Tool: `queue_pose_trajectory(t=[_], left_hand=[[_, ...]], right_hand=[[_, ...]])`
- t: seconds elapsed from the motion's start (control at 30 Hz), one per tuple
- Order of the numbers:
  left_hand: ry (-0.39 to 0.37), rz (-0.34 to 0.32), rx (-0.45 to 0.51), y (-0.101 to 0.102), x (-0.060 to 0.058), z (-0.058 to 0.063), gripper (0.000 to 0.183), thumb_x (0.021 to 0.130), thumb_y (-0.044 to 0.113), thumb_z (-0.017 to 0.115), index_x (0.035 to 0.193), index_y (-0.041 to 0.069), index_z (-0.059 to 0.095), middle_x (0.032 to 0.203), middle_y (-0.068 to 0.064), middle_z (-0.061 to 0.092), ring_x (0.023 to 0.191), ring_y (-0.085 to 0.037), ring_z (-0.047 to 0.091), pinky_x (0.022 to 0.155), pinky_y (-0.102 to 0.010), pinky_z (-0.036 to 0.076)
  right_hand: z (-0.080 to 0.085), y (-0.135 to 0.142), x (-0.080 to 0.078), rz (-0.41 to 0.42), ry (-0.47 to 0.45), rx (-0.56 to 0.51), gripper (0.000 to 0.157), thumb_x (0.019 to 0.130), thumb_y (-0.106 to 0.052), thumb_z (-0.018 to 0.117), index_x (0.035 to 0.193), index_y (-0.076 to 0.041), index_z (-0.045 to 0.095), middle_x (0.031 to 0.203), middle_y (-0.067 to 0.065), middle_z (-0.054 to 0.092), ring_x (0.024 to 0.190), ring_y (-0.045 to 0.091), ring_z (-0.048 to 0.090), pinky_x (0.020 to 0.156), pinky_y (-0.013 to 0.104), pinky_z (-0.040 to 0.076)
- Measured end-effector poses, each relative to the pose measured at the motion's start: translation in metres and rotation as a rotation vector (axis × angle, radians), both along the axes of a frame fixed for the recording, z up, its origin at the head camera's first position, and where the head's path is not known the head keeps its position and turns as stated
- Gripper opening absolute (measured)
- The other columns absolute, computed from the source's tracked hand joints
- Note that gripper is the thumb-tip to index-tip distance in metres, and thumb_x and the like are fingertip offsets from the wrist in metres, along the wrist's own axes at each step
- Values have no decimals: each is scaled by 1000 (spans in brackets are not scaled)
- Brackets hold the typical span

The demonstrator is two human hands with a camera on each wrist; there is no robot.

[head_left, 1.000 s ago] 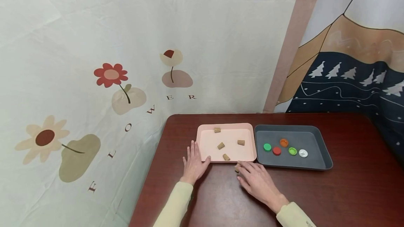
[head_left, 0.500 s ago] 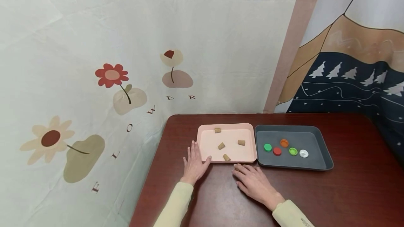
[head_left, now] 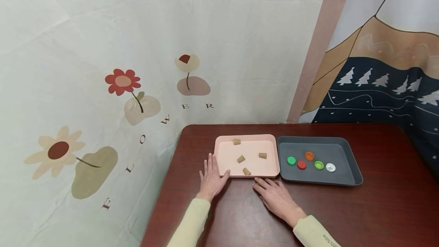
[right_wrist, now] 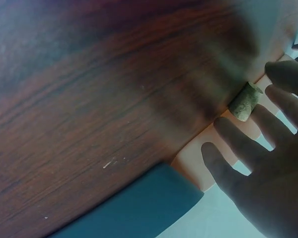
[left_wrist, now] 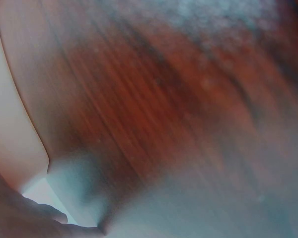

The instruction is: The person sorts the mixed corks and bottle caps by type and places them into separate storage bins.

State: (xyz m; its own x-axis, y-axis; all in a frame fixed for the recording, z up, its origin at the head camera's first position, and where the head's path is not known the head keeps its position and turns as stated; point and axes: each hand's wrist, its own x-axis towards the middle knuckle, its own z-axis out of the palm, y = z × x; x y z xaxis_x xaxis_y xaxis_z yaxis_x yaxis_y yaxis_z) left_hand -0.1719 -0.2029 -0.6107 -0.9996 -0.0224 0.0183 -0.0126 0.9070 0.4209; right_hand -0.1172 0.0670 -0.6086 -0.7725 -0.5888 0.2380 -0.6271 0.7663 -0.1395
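Note:
My left hand (head_left: 211,180) rests with straight fingers along the left side of the pink tray (head_left: 219,140), its thumb at the front rim. In the left wrist view part of this hand shows dark at the lower left beside the tray. My right hand (head_left: 276,197) lies palm down at the tray's front edge, fingers spread and loosely bent. A cork (right_wrist: 246,101) sits at its fingertips against the tray's outer wall; in the head view the fingers mostly cover it. Several other corks, one a cork (head_left: 262,155) at the right, lie inside the pink tray.
A dark grey tray (head_left: 343,148) stands right beside the pink one. It holds several bottle caps, among them a green cap (head_left: 291,161), a red cap (head_left: 302,164) and a white cap (head_left: 330,167). A printed cloth (head_left: 247,48) hangs behind the brown table (head_left: 384,209).
My right hand has shifted slightly left and its fingers have come over the cork, which showed between them before. My left hand has stayed on the pink tray.

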Motion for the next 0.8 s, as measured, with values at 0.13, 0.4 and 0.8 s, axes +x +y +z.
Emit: queue_pose_trajectory(t=[0.13, 0.4, 0.8], left_hand=[[-21, 2, -6, 0, -1, 0, 99, 95, 60, 55, 165, 2, 16, 173, -13, 10, 156, -44, 16, 113, -76, 22], [-13, 2, -5, -1, -1, -1, 98, 96, 59, 56, 165, 1, 18, 173, -15, 12, 155, -45, 18, 112, -76, 22], [-18, 9, -1, 1, -1, 0, 97, 96, 58, 57, 165, 2, 17, 173, -14, 11, 156, -44, 17, 113, -76, 21]], right_hand=[[0, 0, 1, -25, -16, 18, 35, 95, -9, 70, 129, -16, 71, 137, 10, 64, 117, 36, 63, 90, 60, 51], [0, 4, 3, -39, 21, -10, 39, 85, -1, 77, 121, -15, 73, 119, 7, 63, 102, 32, 64, 83, 55, 52], [-1, 10, 5, -82, 29, -9, 19, 87, -6, 75, 103, -16, 72, 105, 2, 60, 86, 25, 64, 76, 49, 53]])
